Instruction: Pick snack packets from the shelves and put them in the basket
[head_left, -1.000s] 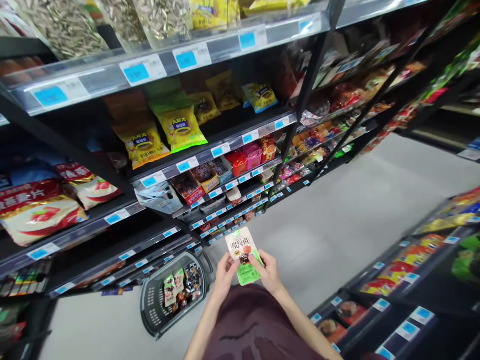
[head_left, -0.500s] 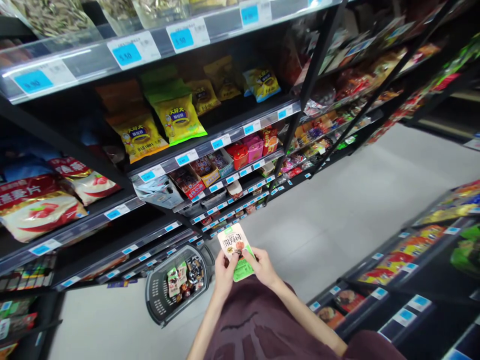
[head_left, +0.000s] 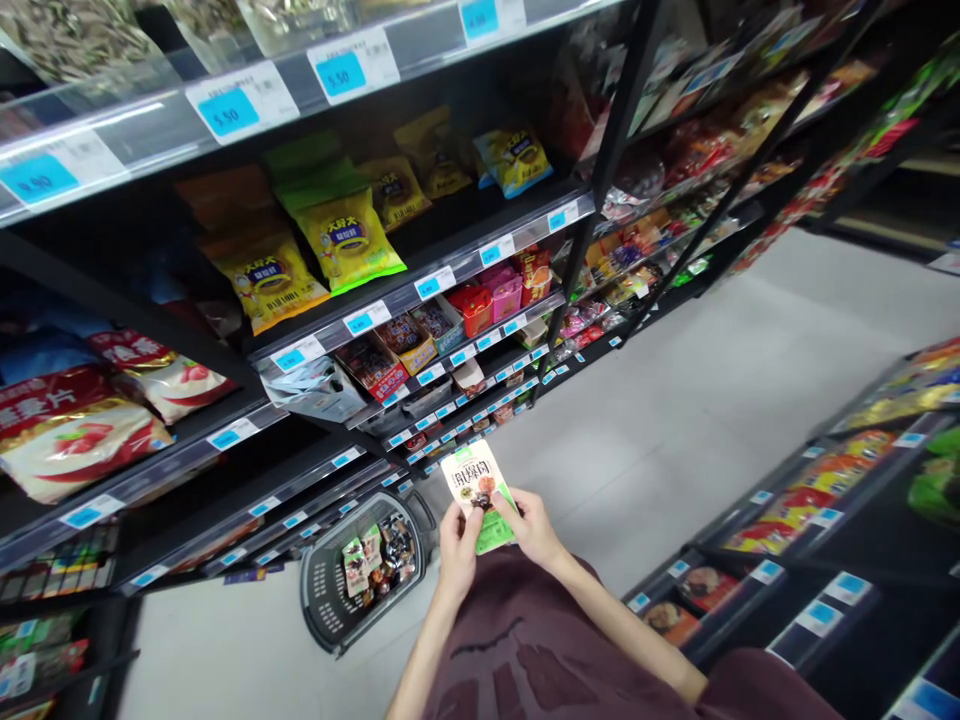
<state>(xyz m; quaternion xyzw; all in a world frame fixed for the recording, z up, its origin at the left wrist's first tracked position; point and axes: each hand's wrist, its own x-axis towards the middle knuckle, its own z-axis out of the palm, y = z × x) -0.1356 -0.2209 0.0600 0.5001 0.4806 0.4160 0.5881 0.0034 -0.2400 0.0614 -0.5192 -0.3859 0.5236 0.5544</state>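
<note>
Both my hands hold one flat snack packet (head_left: 472,480), cream with dark lettering on its upper part and green at the bottom. The left side of the packet is pinched by my left hand (head_left: 460,538), thumb on the front. My right hand (head_left: 529,525) grips its right edge, also with the thumb on the front face. The other fingers are mostly hidden behind the packet. On the floor to the left stands a grey shopping basket (head_left: 319,600), holding similar packets (head_left: 361,560) and several small dark wrapped items (head_left: 400,548).
Tall black shelving (head_left: 420,290) with blue price tags runs along the left, bearing yellow snack bags (head_left: 349,240) and red-and-white bags (head_left: 75,430). Low shelves (head_left: 795,510) with packaged food line the right. Grey floor (head_left: 675,400) stretches between them.
The view has shifted slightly, so the basket and hands appear a little farther right. Both hands keep hold of the packet, which is tilted slightly differently.
</note>
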